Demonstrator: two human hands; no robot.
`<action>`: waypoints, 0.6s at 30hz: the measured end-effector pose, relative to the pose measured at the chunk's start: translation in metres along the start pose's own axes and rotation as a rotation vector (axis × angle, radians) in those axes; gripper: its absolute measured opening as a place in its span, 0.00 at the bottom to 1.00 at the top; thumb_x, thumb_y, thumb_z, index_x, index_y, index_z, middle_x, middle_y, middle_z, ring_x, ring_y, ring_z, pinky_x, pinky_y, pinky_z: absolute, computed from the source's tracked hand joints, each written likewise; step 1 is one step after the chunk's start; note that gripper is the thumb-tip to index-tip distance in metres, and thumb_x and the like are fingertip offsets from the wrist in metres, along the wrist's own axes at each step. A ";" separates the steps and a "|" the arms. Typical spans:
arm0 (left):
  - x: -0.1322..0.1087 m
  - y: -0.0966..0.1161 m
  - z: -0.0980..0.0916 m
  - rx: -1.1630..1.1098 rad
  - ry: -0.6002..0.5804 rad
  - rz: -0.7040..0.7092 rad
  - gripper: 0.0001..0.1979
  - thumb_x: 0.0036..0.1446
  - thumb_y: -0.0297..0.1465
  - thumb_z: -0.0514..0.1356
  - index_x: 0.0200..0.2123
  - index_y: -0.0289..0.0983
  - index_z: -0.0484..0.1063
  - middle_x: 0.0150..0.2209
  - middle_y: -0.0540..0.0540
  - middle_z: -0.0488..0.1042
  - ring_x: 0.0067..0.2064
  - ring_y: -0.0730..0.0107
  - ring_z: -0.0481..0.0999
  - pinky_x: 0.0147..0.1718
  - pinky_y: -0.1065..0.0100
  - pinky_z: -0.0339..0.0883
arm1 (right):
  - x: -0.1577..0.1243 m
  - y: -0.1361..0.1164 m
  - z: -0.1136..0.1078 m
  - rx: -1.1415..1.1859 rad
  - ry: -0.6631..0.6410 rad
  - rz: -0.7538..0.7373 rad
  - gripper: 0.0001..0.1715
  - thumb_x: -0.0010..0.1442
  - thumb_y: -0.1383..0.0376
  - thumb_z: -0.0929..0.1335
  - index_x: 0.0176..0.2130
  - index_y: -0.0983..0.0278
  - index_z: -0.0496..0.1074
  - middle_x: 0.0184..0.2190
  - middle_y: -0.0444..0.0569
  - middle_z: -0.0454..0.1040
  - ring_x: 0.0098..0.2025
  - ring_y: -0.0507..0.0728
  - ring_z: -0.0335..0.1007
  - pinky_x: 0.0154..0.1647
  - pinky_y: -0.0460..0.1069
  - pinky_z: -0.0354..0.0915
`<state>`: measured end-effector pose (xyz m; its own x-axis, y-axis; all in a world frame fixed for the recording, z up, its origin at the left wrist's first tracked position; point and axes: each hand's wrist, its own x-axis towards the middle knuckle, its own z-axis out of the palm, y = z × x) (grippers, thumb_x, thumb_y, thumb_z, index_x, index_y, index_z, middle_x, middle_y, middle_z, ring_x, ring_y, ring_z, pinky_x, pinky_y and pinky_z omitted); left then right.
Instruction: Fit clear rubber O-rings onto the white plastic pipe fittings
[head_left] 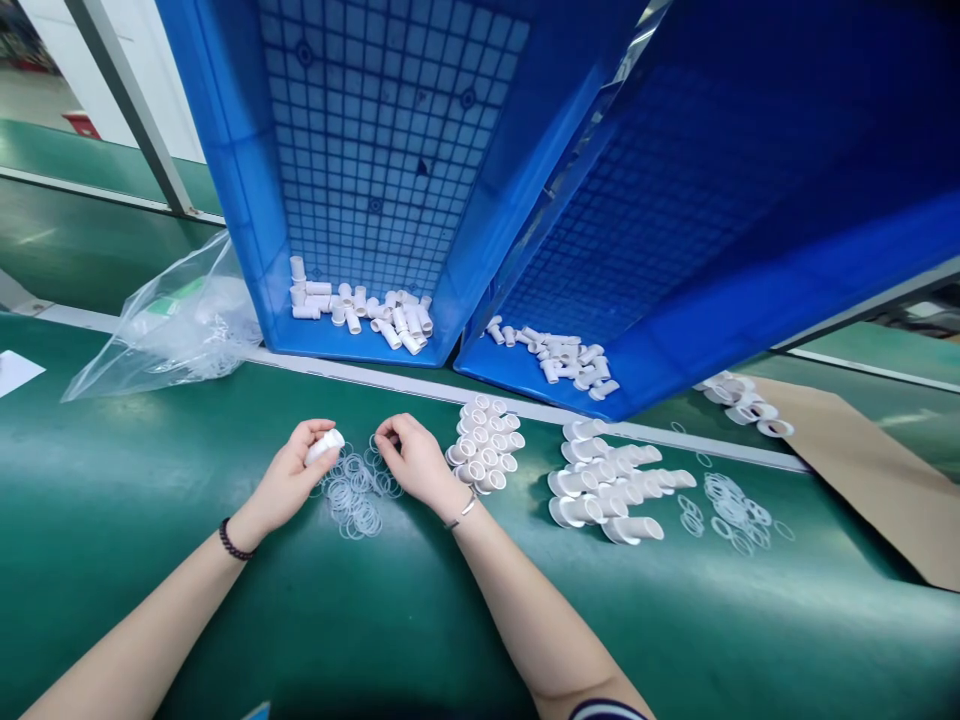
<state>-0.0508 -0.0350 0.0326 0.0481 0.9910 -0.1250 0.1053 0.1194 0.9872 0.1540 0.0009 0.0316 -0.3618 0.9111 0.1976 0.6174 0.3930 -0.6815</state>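
Note:
My left hand point(292, 470) is closed round a short white plastic pipe fitting point(324, 447), its end poking out past the fingers. Just to the right, my right hand point(412, 455) pinches thumb and forefinger together at a thin clear ring point(373, 443). Between and below both hands lies a loose pile of clear rings point(356, 505) on the green table point(360, 620). Close beside my right hand stands a tight cluster of white pipe fittings point(486, 445), open ends up.
Two tilted blue crates point(360, 350) point(517, 385) hold white elbow fittings. Farther right are rows of white fittings point(611, 485), more clear rings point(739, 515) and a cardboard sheet point(862, 460). A clear plastic bag point(172, 330) lies at left. A metal rail point(525, 408) runs along the table.

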 end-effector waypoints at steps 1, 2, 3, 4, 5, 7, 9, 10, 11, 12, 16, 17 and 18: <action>-0.002 0.000 0.002 0.035 -0.006 0.005 0.23 0.51 0.39 0.66 0.49 0.39 0.66 0.40 0.45 0.72 0.38 0.64 0.71 0.37 0.67 0.63 | -0.001 -0.006 -0.001 0.048 0.022 -0.003 0.03 0.63 0.67 0.64 0.37 0.63 0.68 0.32 0.45 0.71 0.34 0.52 0.68 0.37 0.47 0.64; -0.004 0.000 0.004 0.064 -0.004 0.012 0.25 0.48 0.38 0.68 0.48 0.39 0.66 0.41 0.45 0.72 0.40 0.63 0.71 0.37 0.66 0.63 | -0.002 -0.013 -0.002 0.087 0.034 -0.010 0.04 0.64 0.66 0.63 0.38 0.63 0.68 0.32 0.45 0.71 0.33 0.52 0.69 0.36 0.47 0.64; -0.006 0.001 0.007 0.089 0.002 0.020 0.25 0.45 0.37 0.69 0.46 0.39 0.66 0.41 0.45 0.72 0.40 0.61 0.71 0.37 0.66 0.63 | -0.004 -0.020 -0.003 0.110 0.035 -0.022 0.04 0.64 0.66 0.63 0.38 0.62 0.67 0.32 0.45 0.72 0.33 0.52 0.69 0.36 0.47 0.64; -0.007 0.001 0.009 0.111 0.011 0.032 0.24 0.44 0.36 0.70 0.44 0.39 0.67 0.40 0.45 0.71 0.39 0.61 0.71 0.36 0.66 0.62 | -0.005 -0.026 -0.003 0.114 0.032 -0.038 0.05 0.64 0.65 0.62 0.38 0.62 0.67 0.32 0.45 0.72 0.33 0.52 0.69 0.35 0.47 0.64; -0.009 0.001 0.011 0.132 0.017 0.047 0.21 0.45 0.36 0.70 0.41 0.39 0.67 0.38 0.46 0.71 0.38 0.61 0.70 0.36 0.66 0.62 | -0.006 -0.031 -0.003 0.102 0.028 -0.053 0.05 0.64 0.65 0.63 0.37 0.62 0.67 0.32 0.45 0.72 0.33 0.52 0.69 0.35 0.47 0.64; -0.010 0.001 0.014 0.172 0.014 0.082 0.15 0.48 0.35 0.67 0.38 0.40 0.68 0.36 0.47 0.71 0.36 0.62 0.70 0.35 0.66 0.61 | -0.008 -0.036 -0.001 0.054 0.020 -0.074 0.04 0.64 0.66 0.63 0.37 0.62 0.67 0.31 0.45 0.72 0.34 0.53 0.69 0.34 0.47 0.63; -0.010 0.000 0.013 0.211 -0.022 0.124 0.10 0.52 0.35 0.64 0.37 0.41 0.69 0.34 0.48 0.71 0.34 0.62 0.69 0.34 0.65 0.60 | -0.009 -0.037 0.002 0.016 0.006 -0.091 0.03 0.63 0.68 0.64 0.36 0.62 0.67 0.32 0.46 0.72 0.34 0.53 0.68 0.35 0.47 0.63; -0.010 0.000 0.012 0.234 -0.054 0.152 0.09 0.52 0.35 0.64 0.37 0.41 0.69 0.34 0.47 0.71 0.34 0.61 0.69 0.34 0.65 0.60 | -0.008 -0.035 0.003 0.006 -0.004 -0.100 0.03 0.63 0.69 0.64 0.36 0.62 0.67 0.32 0.46 0.72 0.34 0.54 0.68 0.36 0.47 0.63; -0.010 0.000 0.011 0.258 -0.091 0.183 0.08 0.53 0.34 0.63 0.37 0.41 0.69 0.34 0.47 0.72 0.34 0.61 0.70 0.34 0.65 0.60 | -0.008 -0.033 0.004 0.002 -0.015 -0.107 0.03 0.62 0.70 0.64 0.36 0.62 0.67 0.32 0.46 0.72 0.35 0.54 0.68 0.36 0.48 0.63; -0.009 0.001 0.009 0.284 -0.132 0.217 0.08 0.53 0.33 0.63 0.36 0.41 0.70 0.35 0.46 0.73 0.34 0.61 0.70 0.35 0.64 0.60 | -0.007 -0.031 0.005 0.005 -0.028 -0.112 0.04 0.62 0.71 0.64 0.36 0.62 0.67 0.33 0.46 0.72 0.36 0.54 0.68 0.37 0.48 0.63; -0.009 0.002 0.003 0.299 -0.235 0.326 0.07 0.52 0.31 0.64 0.36 0.40 0.71 0.38 0.43 0.73 0.38 0.59 0.71 0.40 0.62 0.61 | -0.003 -0.024 0.006 0.140 -0.122 -0.091 0.06 0.63 0.72 0.63 0.35 0.63 0.66 0.33 0.45 0.71 0.36 0.53 0.67 0.39 0.48 0.63; -0.010 0.002 0.004 0.264 -0.223 0.337 0.08 0.52 0.31 0.64 0.37 0.40 0.70 0.39 0.43 0.73 0.40 0.59 0.71 0.41 0.62 0.61 | -0.002 -0.023 0.005 0.204 -0.152 -0.080 0.05 0.63 0.72 0.62 0.36 0.63 0.66 0.33 0.44 0.71 0.36 0.52 0.67 0.39 0.47 0.63; -0.011 0.001 0.005 0.214 -0.189 0.337 0.09 0.52 0.31 0.64 0.38 0.40 0.70 0.40 0.43 0.72 0.42 0.59 0.71 0.42 0.62 0.61 | -0.001 -0.023 0.005 0.270 -0.175 -0.067 0.05 0.64 0.71 0.62 0.37 0.63 0.66 0.33 0.44 0.71 0.35 0.52 0.67 0.38 0.47 0.63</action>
<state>-0.0462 -0.0462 0.0345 0.2937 0.9415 0.1652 0.2546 -0.2436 0.9359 0.1371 -0.0099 0.0436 -0.5242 0.8399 0.1407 0.3888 0.3831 -0.8379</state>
